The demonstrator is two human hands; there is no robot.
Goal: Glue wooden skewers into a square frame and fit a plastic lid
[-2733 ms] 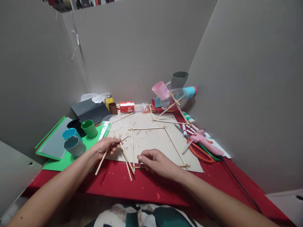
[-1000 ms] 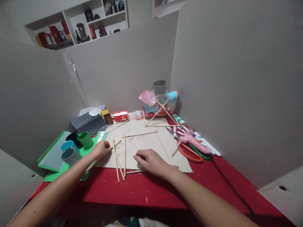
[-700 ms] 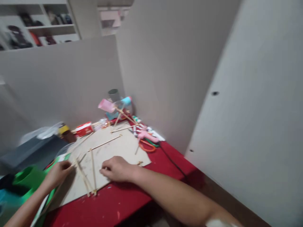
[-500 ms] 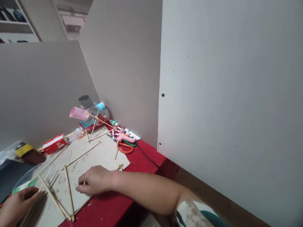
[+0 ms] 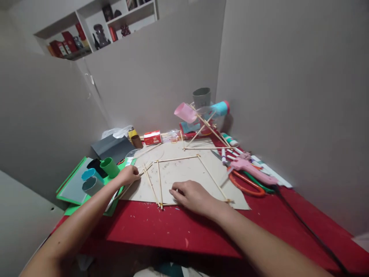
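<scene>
My left hand (image 5: 128, 176) is at the left edge of a beige cardboard sheet (image 5: 178, 175), its fingertips closed on a thin wooden stick (image 5: 146, 168). Just right of it, a leaning stick (image 5: 150, 184) meets the bottom corner of a four-sided frame of sticks (image 5: 159, 181) lying on the cardboard. My right hand (image 5: 191, 195) rests over the frame's near side, fingers curled together; whatever may be between them is hidden. Behind the frame stands a second stick structure (image 5: 198, 132), with a pink paper tube (image 5: 185, 112) by its top.
A pink glue gun (image 5: 250, 169) with a black cord lies right, over orange-handled scissors (image 5: 245, 186) and beside several markers (image 5: 269, 171). Paper tubes (image 5: 109, 167) stand on green sheets at left. A red-and-white box (image 5: 152, 137) is at the back. Grey panels (image 5: 276, 77) enclose the red table (image 5: 184, 238).
My view has swung left, bringing the green sheets, the tubes and the shelf into sight. Both hands stay near the stick frame; my left fingers are still at the stick.
</scene>
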